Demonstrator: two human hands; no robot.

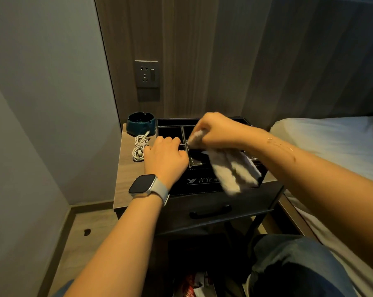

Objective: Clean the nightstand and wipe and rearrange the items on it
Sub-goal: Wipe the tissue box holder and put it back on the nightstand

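A black compartment organiser box with white lettering on its front stands on the wooden nightstand. My left hand grips the box's left front part, fingers curled over a divider. My right hand holds a white cloth bunched in its fingers above the box's middle compartments; the cloth's loose end hangs down over the box's front right. A dark blue ashtray sits at the nightstand's back left. A coiled white cable lies just in front of it, beside my left hand.
A wall socket panel is on the wood panel above the nightstand. The nightstand's drawer has a dark handle. A bed with white sheets lies to the right. My knee in jeans is low right.
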